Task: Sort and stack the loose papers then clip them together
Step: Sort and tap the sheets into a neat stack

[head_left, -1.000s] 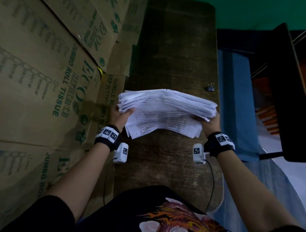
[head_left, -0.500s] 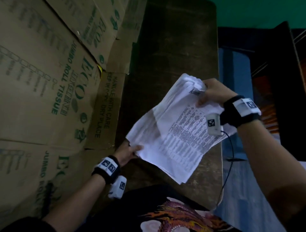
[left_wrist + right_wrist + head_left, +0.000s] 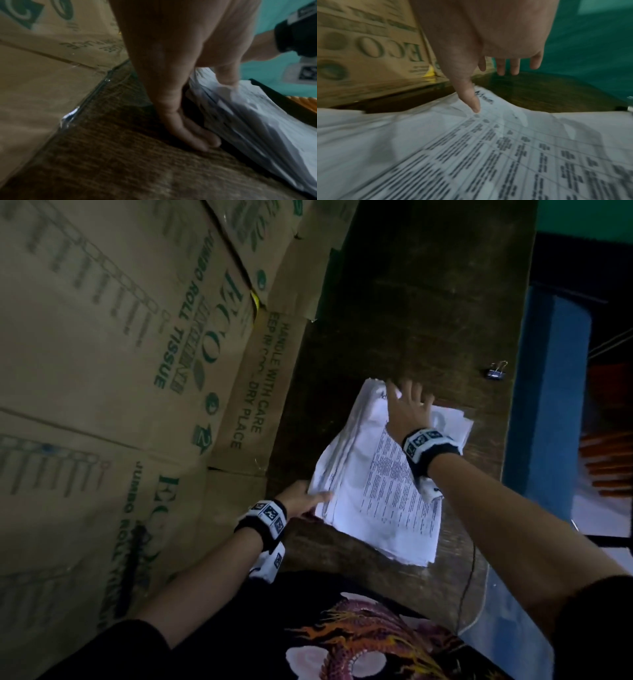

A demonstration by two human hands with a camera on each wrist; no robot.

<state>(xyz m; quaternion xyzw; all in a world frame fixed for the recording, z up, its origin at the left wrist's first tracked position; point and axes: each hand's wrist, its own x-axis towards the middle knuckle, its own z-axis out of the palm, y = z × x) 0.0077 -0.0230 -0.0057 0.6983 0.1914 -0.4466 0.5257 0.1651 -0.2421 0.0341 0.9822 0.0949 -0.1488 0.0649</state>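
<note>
A thick stack of white printed papers (image 3: 387, 508) lies slanted on the dark wooden table (image 3: 411, 302), its sheets unevenly aligned. My right hand (image 3: 407, 395) is spread over the stack's far end, and its thumb (image 3: 475, 104) touches the top sheet (image 3: 471, 155) while the other fingers reach past the far edge. My left hand (image 3: 310, 498) is at the stack's near-left edge. Its fingers (image 3: 188, 135) lie straight on the table beside the papers (image 3: 257, 128), with the thumb (image 3: 226, 75) resting on top. A small black binder clip (image 3: 496, 371) sits on the table beyond the stack, near the right edge.
Brown cardboard boxes (image 3: 120, 371) printed "JUMBO ROLL TISSUE" stand along the table's left side, close to my left hand. The table's right edge runs just past the stack and the clip. A thin cable (image 3: 469, 577) hangs over the near right corner.
Both hands held the stack up in the air and turned it. It now lies on the table; my right hand has let go and spread over its far end.
</note>
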